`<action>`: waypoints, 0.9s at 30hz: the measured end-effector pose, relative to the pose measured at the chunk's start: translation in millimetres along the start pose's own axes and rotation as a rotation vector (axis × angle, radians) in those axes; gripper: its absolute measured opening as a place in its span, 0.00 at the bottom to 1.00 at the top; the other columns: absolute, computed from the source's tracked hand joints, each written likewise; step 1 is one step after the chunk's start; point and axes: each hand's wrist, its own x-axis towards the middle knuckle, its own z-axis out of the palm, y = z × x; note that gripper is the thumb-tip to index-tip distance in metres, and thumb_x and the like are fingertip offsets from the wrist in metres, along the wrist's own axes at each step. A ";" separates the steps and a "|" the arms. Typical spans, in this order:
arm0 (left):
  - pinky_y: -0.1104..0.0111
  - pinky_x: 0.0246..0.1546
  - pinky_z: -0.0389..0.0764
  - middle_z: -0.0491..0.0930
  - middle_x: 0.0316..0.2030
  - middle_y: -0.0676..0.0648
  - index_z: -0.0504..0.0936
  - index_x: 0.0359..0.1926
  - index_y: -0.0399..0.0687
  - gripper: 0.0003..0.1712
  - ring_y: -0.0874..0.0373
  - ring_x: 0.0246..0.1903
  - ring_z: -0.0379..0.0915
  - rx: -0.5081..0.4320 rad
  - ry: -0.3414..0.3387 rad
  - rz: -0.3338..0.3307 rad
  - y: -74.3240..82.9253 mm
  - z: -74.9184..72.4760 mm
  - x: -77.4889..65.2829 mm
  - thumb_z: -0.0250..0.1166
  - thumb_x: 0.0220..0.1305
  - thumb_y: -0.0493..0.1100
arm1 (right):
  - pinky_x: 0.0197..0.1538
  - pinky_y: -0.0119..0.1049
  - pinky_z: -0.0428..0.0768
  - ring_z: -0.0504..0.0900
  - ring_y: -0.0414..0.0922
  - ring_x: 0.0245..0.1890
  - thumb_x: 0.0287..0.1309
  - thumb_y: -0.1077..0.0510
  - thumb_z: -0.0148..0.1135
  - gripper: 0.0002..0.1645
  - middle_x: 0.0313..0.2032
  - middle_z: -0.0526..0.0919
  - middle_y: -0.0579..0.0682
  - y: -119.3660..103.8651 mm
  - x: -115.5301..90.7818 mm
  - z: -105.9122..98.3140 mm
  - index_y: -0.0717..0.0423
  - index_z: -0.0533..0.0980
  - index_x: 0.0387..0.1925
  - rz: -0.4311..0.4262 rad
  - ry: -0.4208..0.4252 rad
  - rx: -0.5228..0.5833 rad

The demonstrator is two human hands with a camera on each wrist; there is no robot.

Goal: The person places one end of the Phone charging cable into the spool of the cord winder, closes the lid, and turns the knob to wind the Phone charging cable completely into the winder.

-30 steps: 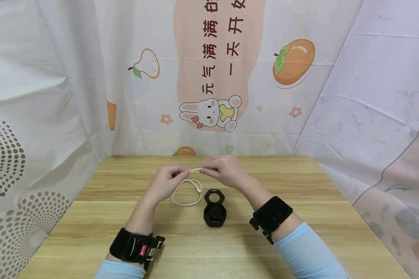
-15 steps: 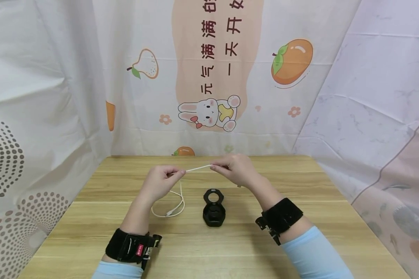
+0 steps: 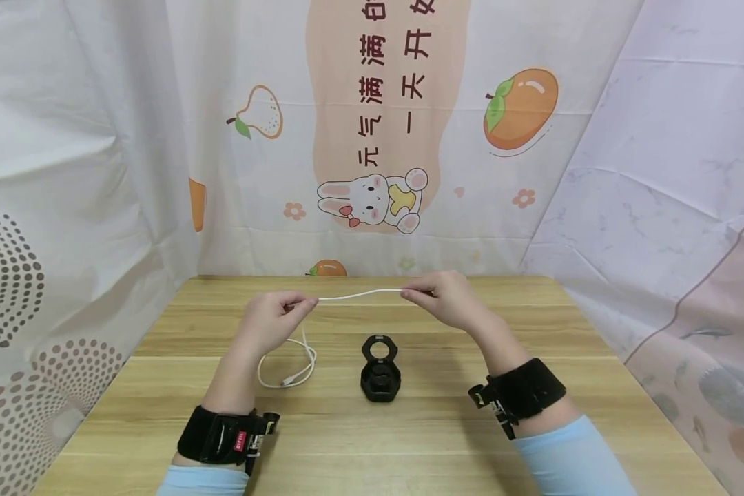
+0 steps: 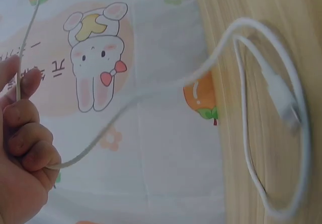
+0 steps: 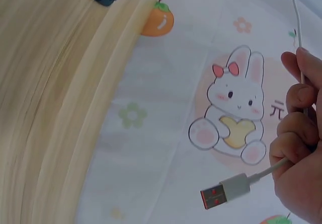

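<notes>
A white USB cable [image 3: 359,294] stretches between my two hands above the far part of the table, sagging only slightly. My left hand [image 3: 268,320] pinches it between thumb and forefinger, with the other fingers curled round it. From that hand the rest drops into a loose loop on the wood, where a small plug [image 4: 284,100] shows in the left wrist view. On the other side, my right hand [image 3: 443,297] pinches the cable near its end. The larger USB plug [image 5: 226,190] sticks out below the curled fingers in the right wrist view.
A black hexagonal case [image 3: 381,382] with its ring-shaped lid raised stands mid-table, nearer me than the taut cable. Beyond the wooden table [image 3: 471,427] hangs a printed curtain [image 3: 254,207], with more cloth at both sides.
Both hands have spread apart, the right one going right and the left one left, so the span of cable between them is longer. The loop on the table has slid left.
</notes>
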 end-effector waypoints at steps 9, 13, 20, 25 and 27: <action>0.65 0.22 0.68 0.71 0.17 0.58 0.89 0.31 0.56 0.19 0.60 0.19 0.65 0.054 -0.035 0.016 -10.6 -8.2 -1.2 0.62 0.72 0.60 | 0.45 0.47 0.84 0.87 0.44 0.42 0.69 0.47 0.66 0.13 0.41 0.90 0.45 19.2 -17.7 -13.4 0.47 0.89 0.46 0.078 -0.007 -0.041; 0.65 0.22 0.69 0.72 0.17 0.58 0.89 0.30 0.57 0.20 0.59 0.20 0.66 0.070 -0.015 0.000 -17.8 -14.6 -1.9 0.64 0.70 0.62 | 0.46 0.50 0.83 0.87 0.47 0.43 0.69 0.49 0.66 0.14 0.43 0.89 0.49 30.4 -26.5 -23.1 0.50 0.89 0.47 0.150 0.011 -0.026; 0.65 0.22 0.68 0.72 0.18 0.59 0.89 0.30 0.58 0.19 0.59 0.20 0.66 0.141 0.038 -0.012 -28.1 -27.0 -5.1 0.68 0.64 0.65 | 0.42 0.47 0.83 0.86 0.46 0.41 0.67 0.46 0.67 0.15 0.44 0.89 0.51 46.7 -42.5 -36.2 0.50 0.89 0.45 0.260 0.056 0.021; 0.65 0.19 0.59 0.64 0.14 0.56 0.87 0.27 0.58 0.22 0.58 0.17 0.59 0.204 0.068 -0.052 -32.9 -37.1 -8.4 0.68 0.63 0.67 | 0.44 0.49 0.83 0.86 0.50 0.43 0.68 0.42 0.65 0.20 0.45 0.89 0.53 57.3 -56.6 -42.8 0.52 0.89 0.46 0.336 0.143 0.047; 0.65 0.20 0.63 0.70 0.16 0.57 0.89 0.29 0.56 0.23 0.59 0.18 0.64 0.216 0.074 -0.063 -37.2 -41.9 -10.0 0.66 0.65 0.67 | 0.46 0.51 0.83 0.86 0.52 0.45 0.69 0.41 0.64 0.23 0.46 0.88 0.54 62.3 -63.3 -45.0 0.54 0.88 0.48 0.370 0.183 0.054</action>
